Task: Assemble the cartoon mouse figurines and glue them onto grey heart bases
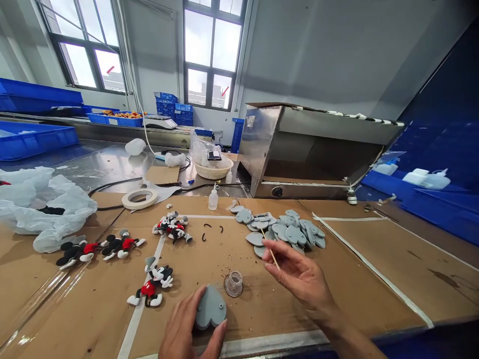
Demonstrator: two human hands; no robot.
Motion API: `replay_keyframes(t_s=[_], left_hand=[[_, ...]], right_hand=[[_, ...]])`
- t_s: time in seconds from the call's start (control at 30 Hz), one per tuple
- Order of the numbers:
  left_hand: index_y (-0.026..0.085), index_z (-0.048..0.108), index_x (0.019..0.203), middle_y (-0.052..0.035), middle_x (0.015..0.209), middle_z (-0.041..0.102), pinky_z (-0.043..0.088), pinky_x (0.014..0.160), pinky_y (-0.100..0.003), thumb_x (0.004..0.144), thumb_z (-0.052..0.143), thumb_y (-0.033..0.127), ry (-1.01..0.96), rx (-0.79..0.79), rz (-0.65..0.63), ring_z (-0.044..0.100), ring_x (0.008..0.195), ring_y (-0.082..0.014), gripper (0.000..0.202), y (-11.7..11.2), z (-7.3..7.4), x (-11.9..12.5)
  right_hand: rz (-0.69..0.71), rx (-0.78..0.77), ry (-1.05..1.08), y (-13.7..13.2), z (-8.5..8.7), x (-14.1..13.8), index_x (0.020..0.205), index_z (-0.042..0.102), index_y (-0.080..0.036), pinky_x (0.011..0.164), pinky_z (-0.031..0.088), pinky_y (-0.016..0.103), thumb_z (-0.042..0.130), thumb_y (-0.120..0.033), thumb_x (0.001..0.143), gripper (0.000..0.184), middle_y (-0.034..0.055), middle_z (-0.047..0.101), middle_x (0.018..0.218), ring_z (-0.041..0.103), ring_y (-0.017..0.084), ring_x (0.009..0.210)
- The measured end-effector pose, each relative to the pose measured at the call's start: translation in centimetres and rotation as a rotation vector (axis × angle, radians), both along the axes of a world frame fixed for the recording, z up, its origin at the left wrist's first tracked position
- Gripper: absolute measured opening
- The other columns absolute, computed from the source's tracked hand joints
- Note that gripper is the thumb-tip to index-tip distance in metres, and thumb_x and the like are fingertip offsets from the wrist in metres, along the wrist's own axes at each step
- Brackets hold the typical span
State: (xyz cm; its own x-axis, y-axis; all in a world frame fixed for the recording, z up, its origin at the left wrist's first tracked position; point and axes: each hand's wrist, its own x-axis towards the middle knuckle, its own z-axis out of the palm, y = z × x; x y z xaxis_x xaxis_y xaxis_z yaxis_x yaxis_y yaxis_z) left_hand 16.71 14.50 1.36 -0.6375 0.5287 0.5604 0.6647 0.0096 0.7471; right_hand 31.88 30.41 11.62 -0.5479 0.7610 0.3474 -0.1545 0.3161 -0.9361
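My left hand (pixel 187 324) grips a grey heart-shaped piece (pixel 210 308) by its sides, low over the cardboard; a small hole shows on its face. Between the fingertips of my right hand (pixel 299 274) is a thin wooden stick (pixel 275 260), held at a slant. Between both hands stands a small clear plastic cup (pixel 234 283) with brown specks around it. Just beyond my right hand lies a heap of grey heart-shaped pieces (pixel 294 233). To the left, a mouse figurine (pixel 151 286) in red shorts lies near my left hand.
More mouse figurines (pixel 172 227) lie further left, beside a crumpled plastic bag (pixel 45 204). A tape roll (pixel 139 199), a squeeze bottle (pixel 213 199) and several small black curved bits (pixel 204 237) lie ahead. A metal hood (pixel 262 149) stands behind the heap.
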Motion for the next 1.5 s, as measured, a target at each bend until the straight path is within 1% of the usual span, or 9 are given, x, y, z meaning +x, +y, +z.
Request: replay_keyframes(t_s=[0.07, 0.13, 0.27, 0.53, 0.67, 0.83, 1.07, 1.2, 1.5], left_hand=[[0.024, 0.064, 0.116, -0.0065, 0.114, 0.071, 0.048, 0.091, -0.035, 0.078, 0.068, 0.043, -0.028, 0.026, -0.004, 0.065, 0.103, -0.0263, 0.043, 0.3, 0.5, 0.1], [0.024, 0.065, 0.115, -0.0063, 0.114, 0.071, 0.048, 0.091, -0.035, 0.078, 0.069, 0.043, -0.061, 0.041, -0.011, 0.065, 0.103, -0.0263, 0.043, 0.5, 0.8, 0.1], [0.024, 0.065, 0.116, -0.0061, 0.114, 0.071, 0.048, 0.093, -0.035, 0.078, 0.068, 0.041, -0.088, 0.024, -0.064, 0.064, 0.104, -0.0250, 0.042, 0.3, 1.3, -0.1], [0.024, 0.062, 0.120, -0.0047, 0.122, 0.068, 0.047, 0.098, -0.033, 0.079, 0.067, 0.045, -0.115, -0.071, -0.069, 0.062, 0.113, -0.0230, 0.047, -0.1, 1.6, 0.3], [0.027, 0.060, 0.122, -0.0023, 0.124, 0.067, 0.047, 0.099, -0.034, 0.079, 0.067, 0.049, -0.096, -0.105, -0.042, 0.062, 0.114, -0.0225, 0.049, -0.3, 1.1, 0.4], [0.028, 0.060, 0.122, -0.0013, 0.122, 0.069, 0.049, 0.098, -0.035, 0.078, 0.067, 0.051, -0.082, -0.133, -0.051, 0.064, 0.110, -0.0226, 0.049, -0.5, 1.1, 0.3], [0.030, 0.060, 0.120, 0.0009, 0.118, 0.070, 0.054, 0.092, -0.032, 0.077, 0.068, 0.052, -0.068, -0.146, -0.056, 0.067, 0.106, -0.0205, 0.048, -0.7, 1.6, 0.0], [0.027, 0.060, 0.120, -0.0013, 0.116, 0.071, 0.056, 0.086, -0.029, 0.077, 0.070, 0.049, -0.001, -0.128, -0.082, 0.068, 0.103, -0.0208, 0.049, -0.7, 1.6, -0.2], [0.029, 0.060, 0.120, -0.0002, 0.115, 0.071, 0.055, 0.087, -0.030, 0.079, 0.068, 0.050, -0.049, -0.100, -0.101, 0.067, 0.103, -0.0200, 0.047, -0.5, 1.6, 0.3]], right_hand=[[-0.138, -0.013, 0.061, -0.5, -1.2, 0.4, 0.090, 0.078, -0.029, 0.073, 0.050, 0.023, 0.078, -0.027, 0.076, 0.015, 0.0000, 0.065, 0.079, 0.059, 0.013, 0.076], [-0.217, -0.007, 0.104, -0.8, -2.3, 0.7, 0.086, 0.079, -0.030, 0.068, 0.048, 0.022, 0.076, -0.032, 0.078, 0.009, -0.0008, 0.063, 0.075, 0.056, 0.011, 0.069], [-0.223, 0.016, 0.100, -1.1, -3.3, 1.0, 0.082, 0.079, -0.031, 0.067, 0.048, 0.023, 0.077, -0.034, 0.077, 0.006, 0.0000, 0.066, 0.077, 0.058, 0.013, 0.074], [-0.166, 0.126, -0.023, -1.7, -1.9, 0.4, 0.071, 0.077, -0.023, 0.071, 0.051, 0.026, 0.075, -0.024, 0.078, 0.008, 0.0031, 0.073, 0.075, 0.066, 0.018, 0.074], [-0.160, 0.155, -0.060, -1.6, -1.7, -0.1, 0.073, 0.075, -0.022, 0.063, 0.049, 0.022, 0.074, -0.024, 0.079, 0.007, 0.0005, 0.072, 0.071, 0.064, 0.014, 0.066], [-0.145, 0.160, -0.067, -1.1, -1.8, -0.7, 0.077, 0.075, -0.024, 0.066, 0.049, 0.019, 0.073, -0.024, 0.081, 0.005, -0.0014, 0.072, 0.074, 0.065, 0.012, 0.068], [-0.123, 0.113, -0.062, -0.6, -2.3, -1.2, 0.076, 0.074, -0.023, 0.065, 0.050, 0.018, 0.074, -0.025, 0.081, 0.006, -0.0014, 0.071, 0.074, 0.064, 0.011, 0.066], [-0.115, 0.048, -0.062, -0.2, -2.7, -1.3, 0.075, 0.074, -0.022, 0.064, 0.050, 0.018, 0.074, -0.027, 0.080, 0.008, -0.0017, 0.070, 0.075, 0.063, 0.009, 0.064], [-0.120, -0.087, -0.058, 0.0, -2.7, -1.3, 0.072, 0.072, -0.020, 0.062, 0.051, 0.017, 0.078, -0.031, 0.077, 0.013, -0.0024, 0.067, 0.065, 0.062, 0.009, 0.060]])
